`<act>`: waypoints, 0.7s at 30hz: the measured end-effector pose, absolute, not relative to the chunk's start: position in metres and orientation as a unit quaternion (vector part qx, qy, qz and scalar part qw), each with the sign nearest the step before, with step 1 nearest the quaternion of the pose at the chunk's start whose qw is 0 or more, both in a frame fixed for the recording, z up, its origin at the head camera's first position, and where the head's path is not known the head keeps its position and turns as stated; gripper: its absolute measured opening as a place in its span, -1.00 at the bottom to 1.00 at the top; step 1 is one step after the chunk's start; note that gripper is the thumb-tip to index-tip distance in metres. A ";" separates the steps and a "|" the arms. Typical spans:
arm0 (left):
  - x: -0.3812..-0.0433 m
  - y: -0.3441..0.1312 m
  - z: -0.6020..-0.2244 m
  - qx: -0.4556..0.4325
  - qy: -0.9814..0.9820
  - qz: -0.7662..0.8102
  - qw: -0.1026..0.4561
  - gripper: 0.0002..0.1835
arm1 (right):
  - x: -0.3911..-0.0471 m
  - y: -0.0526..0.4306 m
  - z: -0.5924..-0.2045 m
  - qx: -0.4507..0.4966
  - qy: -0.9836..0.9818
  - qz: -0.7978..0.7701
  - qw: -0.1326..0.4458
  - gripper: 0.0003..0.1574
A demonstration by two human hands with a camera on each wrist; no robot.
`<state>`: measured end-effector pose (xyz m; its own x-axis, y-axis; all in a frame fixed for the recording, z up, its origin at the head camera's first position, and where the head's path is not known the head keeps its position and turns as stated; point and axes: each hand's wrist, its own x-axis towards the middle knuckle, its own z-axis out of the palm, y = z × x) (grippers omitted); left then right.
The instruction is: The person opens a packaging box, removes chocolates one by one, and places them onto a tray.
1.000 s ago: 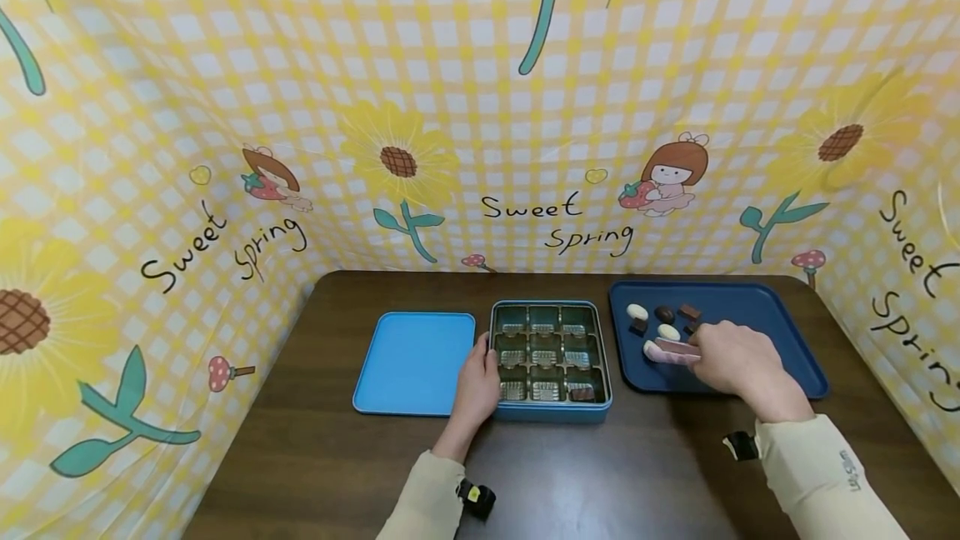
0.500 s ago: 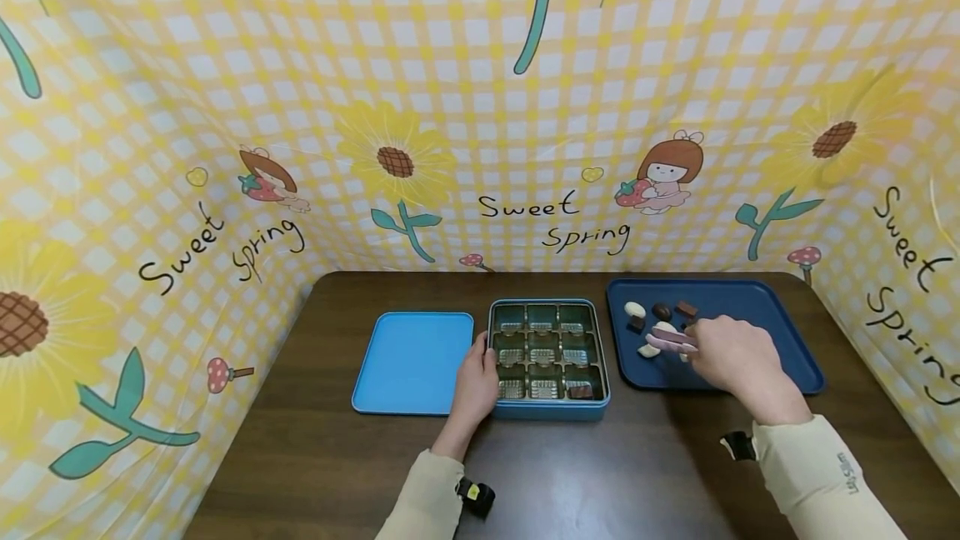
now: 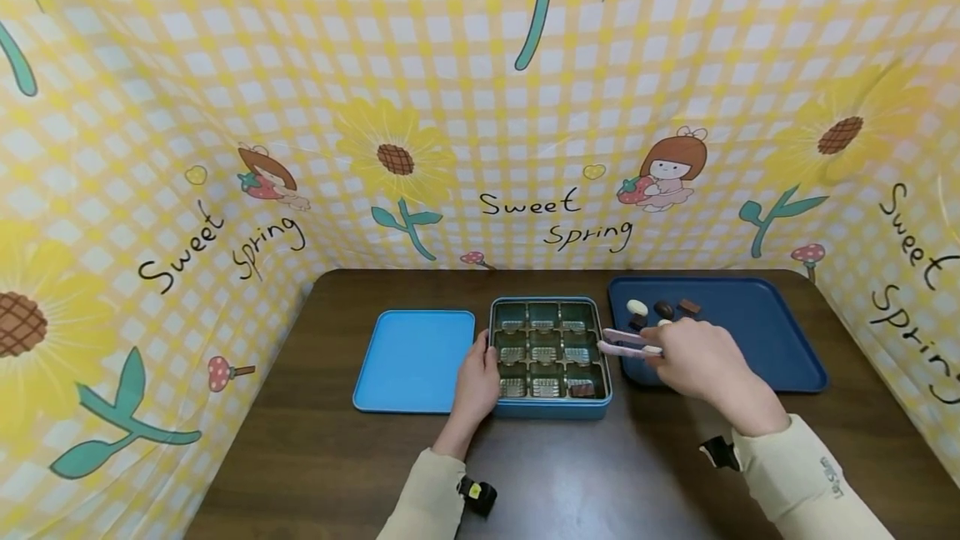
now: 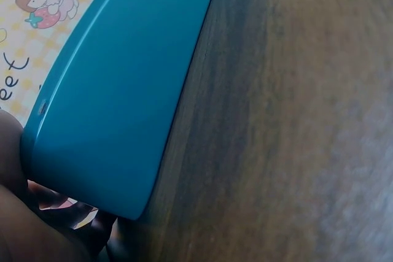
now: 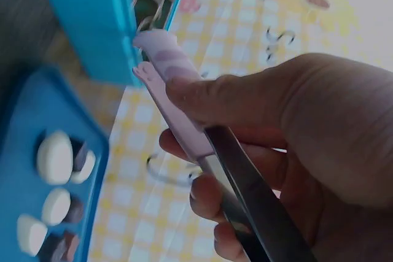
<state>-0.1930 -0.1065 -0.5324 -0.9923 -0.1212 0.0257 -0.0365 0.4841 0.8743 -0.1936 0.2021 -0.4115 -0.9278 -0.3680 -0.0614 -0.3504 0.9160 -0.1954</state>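
Observation:
A blue tin box [image 3: 553,412] with a divided insert stands at the middle of the table. One dark chocolate piece [image 3: 582,391] lies in its front right compartment. At the box's left wall, my left hand [image 3: 477,377] grips the side, its thumb by the rim; in the left wrist view its fingers [image 4: 80,213] bend at the box's corner. My right hand [image 3: 701,361] holds tongs [image 5: 175,105] with pink tips. Those tips are slightly apart, right at the box's right rim, with nothing visible between them. White chocolates [image 3: 637,307] and dark chocolates [image 3: 663,309] lie on the navy tray [image 3: 772,332].
A light blue lid [image 3: 416,363] lies flat on the table, left of the box. The navy tray stands close on the box's right, partly under my right hand. Behind the brown table [image 3: 547,473] hangs a yellow checked cloth [image 3: 480,123].
My right hand has moved left with the tongs, from over the chocolates on the tray to the box's right rim. The left hand has kept its place on the box.

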 end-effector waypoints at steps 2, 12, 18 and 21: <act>-0.193 -0.105 -0.532 0.046 -0.861 -0.505 0.043 -0.49 | -0.190 0.196 -0.410 -0.195 0.976 -0.088 0.047 -0.52; -0.194 -0.105 -0.531 0.045 -0.856 -0.514 0.036 -0.49 | -0.178 0.175 -0.403 -0.243 0.962 -0.087 0.085 -0.58; -0.193 -0.106 -0.532 0.045 -0.856 -0.514 0.037 -0.48 | -0.178 0.161 -0.403 -0.262 0.960 -0.033 0.097 -0.90; -0.193 -0.106 -0.533 0.047 -0.859 -0.509 0.040 -0.49 | -0.179 0.150 -0.402 -0.274 0.957 0.003 0.093 -0.85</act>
